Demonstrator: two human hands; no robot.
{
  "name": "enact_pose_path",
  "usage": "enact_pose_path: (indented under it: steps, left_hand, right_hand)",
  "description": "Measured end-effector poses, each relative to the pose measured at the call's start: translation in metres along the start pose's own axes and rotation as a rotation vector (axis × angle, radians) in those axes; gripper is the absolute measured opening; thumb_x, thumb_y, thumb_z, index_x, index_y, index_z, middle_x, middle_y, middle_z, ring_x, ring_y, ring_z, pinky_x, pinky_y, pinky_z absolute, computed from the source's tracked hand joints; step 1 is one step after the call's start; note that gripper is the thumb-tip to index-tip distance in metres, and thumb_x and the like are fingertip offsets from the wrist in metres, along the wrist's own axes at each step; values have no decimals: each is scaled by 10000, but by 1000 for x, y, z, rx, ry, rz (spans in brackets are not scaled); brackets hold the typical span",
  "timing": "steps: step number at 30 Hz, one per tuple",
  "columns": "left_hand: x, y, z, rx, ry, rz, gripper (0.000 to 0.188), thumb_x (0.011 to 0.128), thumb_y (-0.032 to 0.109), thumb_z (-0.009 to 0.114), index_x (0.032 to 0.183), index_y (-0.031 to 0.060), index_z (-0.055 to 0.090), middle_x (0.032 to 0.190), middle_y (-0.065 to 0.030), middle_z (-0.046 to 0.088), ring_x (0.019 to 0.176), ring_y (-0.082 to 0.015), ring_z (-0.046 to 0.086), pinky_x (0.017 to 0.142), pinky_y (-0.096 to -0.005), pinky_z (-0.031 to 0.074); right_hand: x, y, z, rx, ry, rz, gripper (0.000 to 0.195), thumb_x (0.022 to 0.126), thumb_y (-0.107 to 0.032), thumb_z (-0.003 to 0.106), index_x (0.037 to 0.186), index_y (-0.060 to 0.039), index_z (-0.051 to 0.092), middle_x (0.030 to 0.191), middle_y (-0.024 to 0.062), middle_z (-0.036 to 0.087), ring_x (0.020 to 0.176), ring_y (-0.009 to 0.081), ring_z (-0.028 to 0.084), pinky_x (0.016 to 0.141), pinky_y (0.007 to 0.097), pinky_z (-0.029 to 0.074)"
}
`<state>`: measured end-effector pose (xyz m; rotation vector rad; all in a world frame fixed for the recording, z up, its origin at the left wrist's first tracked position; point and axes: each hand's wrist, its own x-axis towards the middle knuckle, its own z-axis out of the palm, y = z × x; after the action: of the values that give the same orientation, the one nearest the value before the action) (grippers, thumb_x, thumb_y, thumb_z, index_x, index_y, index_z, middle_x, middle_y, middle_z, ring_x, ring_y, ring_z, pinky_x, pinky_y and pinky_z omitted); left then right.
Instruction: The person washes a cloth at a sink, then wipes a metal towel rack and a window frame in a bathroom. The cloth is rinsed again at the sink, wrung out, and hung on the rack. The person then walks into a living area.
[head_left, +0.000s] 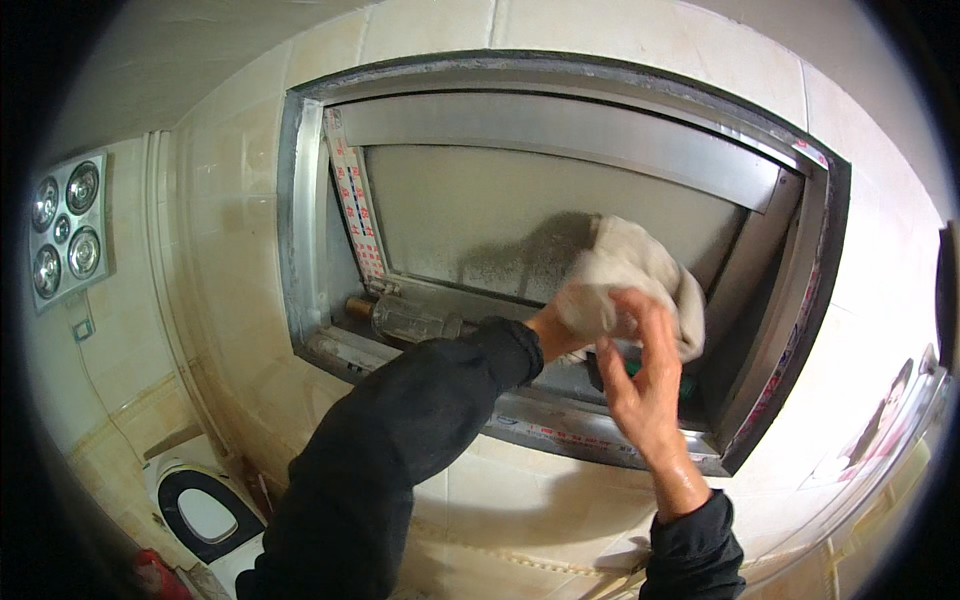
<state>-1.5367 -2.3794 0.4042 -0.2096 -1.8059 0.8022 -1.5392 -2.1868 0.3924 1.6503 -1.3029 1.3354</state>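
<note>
A light grey-beige cloth (656, 277) hangs bunched in front of the frosted pane of a metal-framed window (465, 210). My left hand (570, 319) reaches in from the lower left, partly covered by the cloth and blurred, so its fingers are hidden. Close beside it, my right hand (645, 367) is raised with thumb and fingers apart, its fingertips over the cloth; whether they grip it is unclear. Behind my right hand, a dark and green object (686, 386) shows in part at the window's bottom.
A clear glass bottle (412, 321) lies on the sill at the left. Tiled wall (232, 262) surrounds the recess. A four-bulb heat lamp panel (67, 229) is on the left wall, above a toilet (214, 517). A picture (870, 435) hangs at the right.
</note>
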Motion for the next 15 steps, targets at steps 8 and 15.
enact_pose_path:
  steps: [8, 15]
  left_hand:
    - [-6, -111, 0, 90, 3, -321, 698, 988, 552, 440, 1543, 164, 274, 1595, -90, 297, 1459, -280, 292, 1219, -450, 206]
    - [-77, -183, -87, 15, 162, -943, 757, 974, 583, 453, 1556, 145, 246, 1607, -119, 255, 1468, -307, 260, 1213, -469, 199]
  right_hand:
    - [55, 18, -17, -415, -274, -163, 650, 838, -111, 702, 1436, -139, 449, 1474, 186, 416, 1406, 416, 353, 1141, 487, 353]
    - [53, 0, -18, -333, -391, -121, 640, 858, -121, 699, 1441, -137, 434, 1467, 208, 416, 1395, 412, 372, 1131, 478, 377]
